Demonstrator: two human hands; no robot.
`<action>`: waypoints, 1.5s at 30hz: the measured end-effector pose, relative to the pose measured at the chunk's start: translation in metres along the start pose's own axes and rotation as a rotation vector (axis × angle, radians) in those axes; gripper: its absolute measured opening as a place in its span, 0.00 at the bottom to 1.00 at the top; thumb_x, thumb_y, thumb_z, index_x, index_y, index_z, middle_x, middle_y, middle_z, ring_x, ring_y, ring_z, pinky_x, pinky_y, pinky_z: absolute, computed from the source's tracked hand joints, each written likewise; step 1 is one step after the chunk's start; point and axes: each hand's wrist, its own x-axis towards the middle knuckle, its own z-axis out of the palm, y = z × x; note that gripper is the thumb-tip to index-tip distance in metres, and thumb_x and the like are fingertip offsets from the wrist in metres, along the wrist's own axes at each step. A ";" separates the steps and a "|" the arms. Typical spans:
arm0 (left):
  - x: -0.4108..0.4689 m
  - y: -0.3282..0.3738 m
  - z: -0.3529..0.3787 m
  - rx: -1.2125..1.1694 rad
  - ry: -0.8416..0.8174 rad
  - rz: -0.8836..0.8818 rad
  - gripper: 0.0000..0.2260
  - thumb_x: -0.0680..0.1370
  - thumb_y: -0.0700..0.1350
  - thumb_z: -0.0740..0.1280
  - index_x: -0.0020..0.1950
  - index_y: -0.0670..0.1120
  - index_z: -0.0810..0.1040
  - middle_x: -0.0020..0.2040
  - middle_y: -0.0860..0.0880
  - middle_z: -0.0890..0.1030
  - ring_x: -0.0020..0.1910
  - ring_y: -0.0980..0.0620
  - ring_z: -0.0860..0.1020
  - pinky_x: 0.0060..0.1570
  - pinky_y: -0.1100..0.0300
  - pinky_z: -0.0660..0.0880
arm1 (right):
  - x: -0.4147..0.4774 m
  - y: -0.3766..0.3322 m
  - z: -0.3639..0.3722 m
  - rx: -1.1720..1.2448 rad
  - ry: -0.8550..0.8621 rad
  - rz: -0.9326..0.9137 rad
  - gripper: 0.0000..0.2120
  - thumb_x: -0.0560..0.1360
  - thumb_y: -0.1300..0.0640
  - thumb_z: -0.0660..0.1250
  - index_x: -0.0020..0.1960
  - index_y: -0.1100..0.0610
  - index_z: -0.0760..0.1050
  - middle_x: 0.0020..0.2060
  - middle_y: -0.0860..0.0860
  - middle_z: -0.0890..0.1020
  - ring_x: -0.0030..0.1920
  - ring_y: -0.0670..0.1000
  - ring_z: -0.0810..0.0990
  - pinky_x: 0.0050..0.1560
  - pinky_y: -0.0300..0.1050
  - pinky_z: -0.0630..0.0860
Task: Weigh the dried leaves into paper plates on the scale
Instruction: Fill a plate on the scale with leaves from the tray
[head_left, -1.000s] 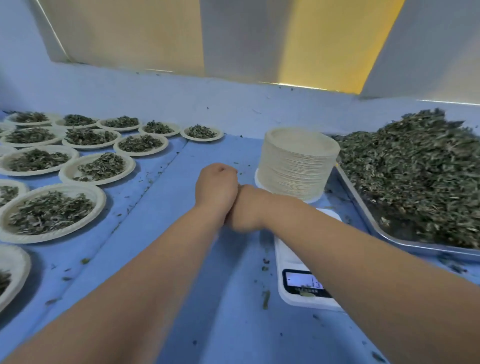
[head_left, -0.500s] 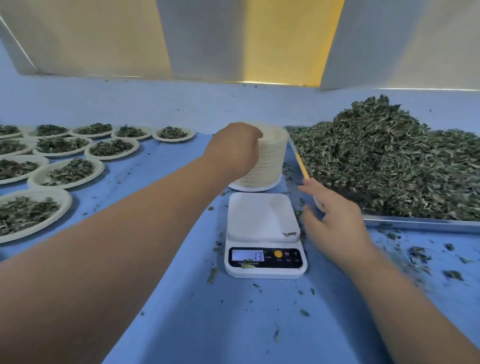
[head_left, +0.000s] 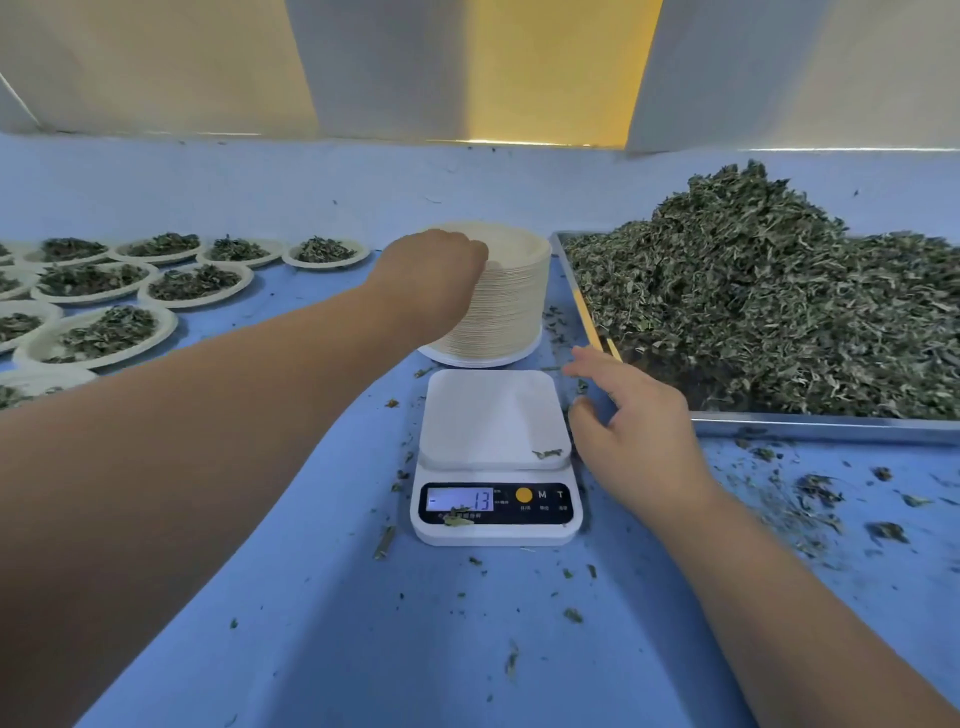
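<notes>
A white digital scale (head_left: 492, 415) sits on the blue table, its pan bare except for a leaf scrap, and its display reads 13. Just behind it stands a tall stack of empty paper plates (head_left: 511, 312). My left hand (head_left: 431, 270) reaches over the stack's top left rim, with its fingers curled on the top plate. My right hand (head_left: 636, 441) hovers beside the scale's right edge with its fingers spread and holds nothing. A big heap of dried leaves (head_left: 779, 312) fills the metal tray (head_left: 831, 430) on the right.
Several paper plates with leaf portions (head_left: 104, 332) lie in rows at the left. Loose leaf bits are scattered on the blue cloth (head_left: 363, 649) around the scale and in front of the tray. A pale wall runs along the back.
The view swung right, so the scale and tray moved to the centre. My hands separated: the left went to the top of the plate stack and the right to the scale's right side.
</notes>
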 end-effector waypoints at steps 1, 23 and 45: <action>0.001 0.000 0.001 0.027 0.015 0.032 0.09 0.80 0.34 0.60 0.56 0.44 0.74 0.43 0.49 0.69 0.43 0.46 0.69 0.39 0.53 0.62 | 0.000 0.001 0.000 0.000 0.001 0.002 0.16 0.76 0.64 0.66 0.63 0.55 0.81 0.68 0.47 0.77 0.56 0.37 0.76 0.48 0.18 0.66; 0.000 -0.017 0.001 -0.032 0.075 0.128 0.18 0.80 0.32 0.58 0.68 0.44 0.72 0.56 0.43 0.77 0.55 0.42 0.74 0.46 0.44 0.76 | -0.001 -0.002 0.000 0.013 -0.063 0.044 0.16 0.77 0.64 0.66 0.62 0.53 0.81 0.69 0.46 0.76 0.53 0.43 0.79 0.50 0.30 0.70; 0.003 0.003 0.002 -0.199 0.223 -0.045 0.04 0.80 0.41 0.59 0.51 0.41 0.70 0.47 0.46 0.66 0.46 0.45 0.65 0.41 0.49 0.67 | 0.000 0.002 0.003 0.024 -0.024 0.029 0.16 0.76 0.64 0.66 0.61 0.53 0.82 0.68 0.46 0.78 0.67 0.39 0.73 0.63 0.39 0.74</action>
